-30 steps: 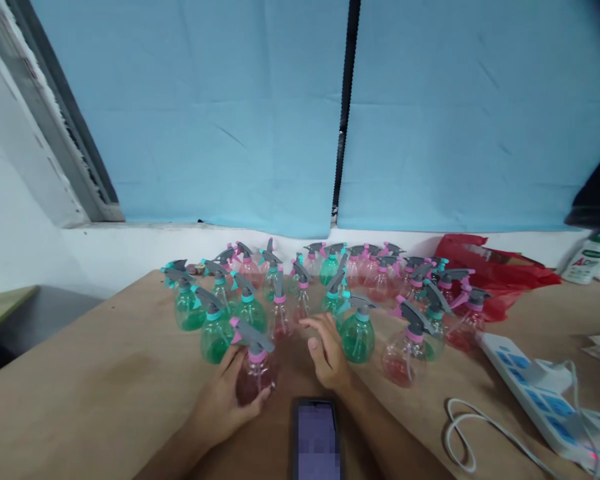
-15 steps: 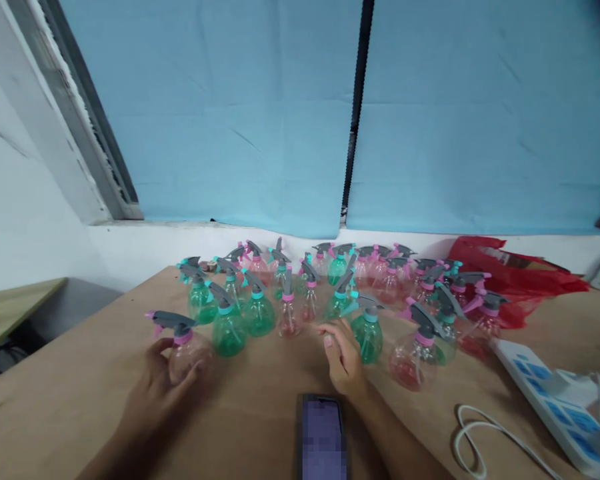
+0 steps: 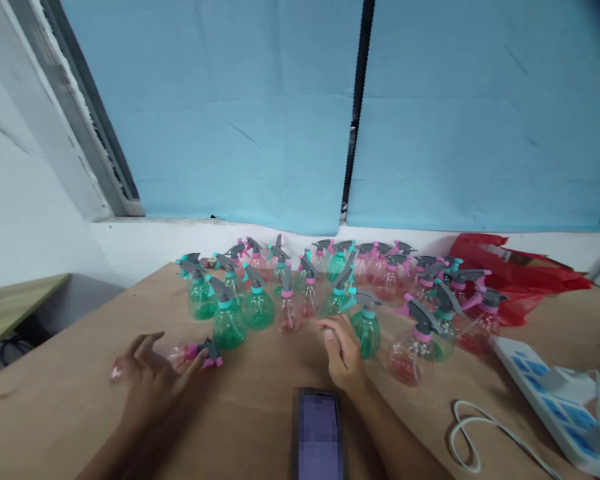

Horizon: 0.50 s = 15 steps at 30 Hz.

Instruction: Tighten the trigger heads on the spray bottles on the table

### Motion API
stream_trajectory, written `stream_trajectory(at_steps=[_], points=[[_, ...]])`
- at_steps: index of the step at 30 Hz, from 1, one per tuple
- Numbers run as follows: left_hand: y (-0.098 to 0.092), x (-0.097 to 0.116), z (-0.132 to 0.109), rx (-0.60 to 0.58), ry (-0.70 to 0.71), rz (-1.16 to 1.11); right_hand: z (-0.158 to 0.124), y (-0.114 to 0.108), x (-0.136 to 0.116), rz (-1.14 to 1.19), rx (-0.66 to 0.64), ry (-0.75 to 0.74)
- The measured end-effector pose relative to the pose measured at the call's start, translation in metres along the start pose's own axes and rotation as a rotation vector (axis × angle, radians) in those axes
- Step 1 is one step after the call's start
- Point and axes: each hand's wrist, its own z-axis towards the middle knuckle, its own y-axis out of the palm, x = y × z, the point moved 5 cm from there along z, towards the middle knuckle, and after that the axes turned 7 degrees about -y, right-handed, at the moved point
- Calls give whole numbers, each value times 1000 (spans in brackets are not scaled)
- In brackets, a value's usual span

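Observation:
A pink spray bottle (image 3: 180,355) lies on its side at the left of the brown table, its grey and pink nozzle pointing right. Over it is my left hand (image 3: 153,377), fingers spread and partly covering the bottle. My right hand (image 3: 345,350) is curled beside a green spray bottle (image 3: 367,332), thumb against the fingers; whether anything small is inside is hidden. Another green bottle (image 3: 229,325) stands upright to the right of the lying one. A clear pink bottle (image 3: 411,359) stands farther right.
Several pink and green spray bottles stand toward the wall. A phone (image 3: 320,433) lies near the front edge. At the right are a white power strip (image 3: 545,393), a looped white cable (image 3: 473,417) and a red plastic bag (image 3: 525,277). A blue curtain (image 3: 220,113) hangs behind.
The pink bottle at my left hand has gone from upright to lying on its side. My left hand has loosened, its fingers now spread over it. My right hand has barely moved.

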Motion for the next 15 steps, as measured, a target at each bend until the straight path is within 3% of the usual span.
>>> stream_trajectory(at_steps=[2,5,9,15], points=[[-4,1,3,21,-30,71,1,-1,0,3,10,-2],[2,-2,2,-86,19,228,2,-2,0,-2,2,-6],[11,-6,4,-127,131,420,1,-1,0,-6,-7,-10],[21,0,26,-192,370,516,0,1,3,-8,-17,4]])
